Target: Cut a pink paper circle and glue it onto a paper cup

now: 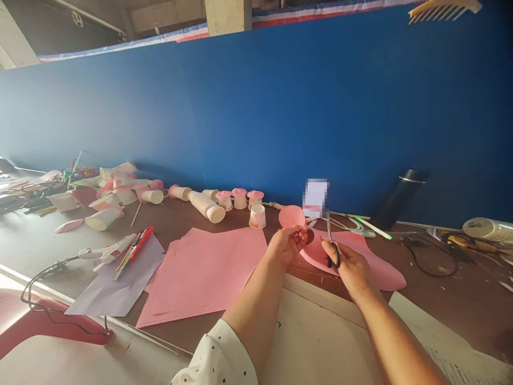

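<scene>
My left hand [286,243] pinches a round pink paper disc [292,216] and holds it upright above the brown table. My right hand [348,263] grips black-handled scissors [331,243], blades pointing up, just right of the disc. Under both hands lies a pink paper sheet with a curved cut edge [371,262]. A stack of pink sheets [204,272] lies to the left of my left forearm.
Paper cups, some topped with pink discs [239,199], stand and lie along the blue wall. A glue gun with cable [105,251], a red cutter [138,245] and a lilac sheet [120,278] lie left. A black flask [398,199] and cables sit right.
</scene>
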The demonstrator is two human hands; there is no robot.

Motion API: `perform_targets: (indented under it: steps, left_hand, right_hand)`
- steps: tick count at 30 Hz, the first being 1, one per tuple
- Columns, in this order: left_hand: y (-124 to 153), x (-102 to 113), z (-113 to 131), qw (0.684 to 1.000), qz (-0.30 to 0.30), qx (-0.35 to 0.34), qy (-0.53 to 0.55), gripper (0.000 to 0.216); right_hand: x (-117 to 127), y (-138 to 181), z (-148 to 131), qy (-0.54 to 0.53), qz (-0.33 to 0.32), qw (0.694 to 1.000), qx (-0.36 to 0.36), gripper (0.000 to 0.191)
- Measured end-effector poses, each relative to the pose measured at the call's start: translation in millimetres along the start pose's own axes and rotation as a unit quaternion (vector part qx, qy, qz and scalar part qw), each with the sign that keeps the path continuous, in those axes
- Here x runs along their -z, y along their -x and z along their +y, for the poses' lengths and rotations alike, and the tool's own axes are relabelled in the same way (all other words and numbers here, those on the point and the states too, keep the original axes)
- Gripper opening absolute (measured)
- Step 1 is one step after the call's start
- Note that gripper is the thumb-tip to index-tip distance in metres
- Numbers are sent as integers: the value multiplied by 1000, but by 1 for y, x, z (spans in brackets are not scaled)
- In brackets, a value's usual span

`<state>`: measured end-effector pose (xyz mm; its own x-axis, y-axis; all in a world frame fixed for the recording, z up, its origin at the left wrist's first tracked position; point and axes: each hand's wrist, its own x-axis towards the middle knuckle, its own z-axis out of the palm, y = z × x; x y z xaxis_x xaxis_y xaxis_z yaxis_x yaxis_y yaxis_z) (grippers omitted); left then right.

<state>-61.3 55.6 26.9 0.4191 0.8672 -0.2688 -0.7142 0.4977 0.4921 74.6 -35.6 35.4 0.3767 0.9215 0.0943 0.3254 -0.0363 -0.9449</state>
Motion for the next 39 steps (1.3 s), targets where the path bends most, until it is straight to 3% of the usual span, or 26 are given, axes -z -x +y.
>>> perform_targets:
  steps: [7, 14, 19, 24, 29, 31, 35, 37, 39]
  left_hand:
    - [-2, 3, -3, 1000, 16, -2, 5, 6]
    - [-6, 6, -10, 999, 28, -2, -17, 11]
    - [-8, 8, -13, 999, 47, 2, -23, 11]
    - [-15, 12, -16, 996, 72, -33, -36, 6]
    - [-28, 21, -17, 971, 192, -106, -96, 18]
    - [-30, 24, -17, 961, 213, -126, -124, 22]
    - [-25, 22, -16, 953, 209, -137, -172, 25]
    - [-23, 20, -16, 953, 214, -125, -175, 23]
    - [-21, 20, -17, 953, 216, -119, -175, 20]
  right_hand:
    - [4, -8, 11, -47, 66, 997, -17, 45]
    - [1, -6, 10, -54, -2, 998, -22, 38]
    - [-6, 2, 4, -126, -88, 986, -69, 38]
    - [-14, 10, -3, -244, -142, 950, -130, 42]
    - [-22, 15, -6, -307, -173, 915, -199, 36]
    - [-23, 13, -3, -338, -180, 894, -233, 30]
    - [-19, 3, 5, -442, -159, 836, -284, 19]
    - [-17, -2, 8, -491, -152, 796, -321, 23]
    - [-15, -6, 10, -520, -119, 778, -332, 26]
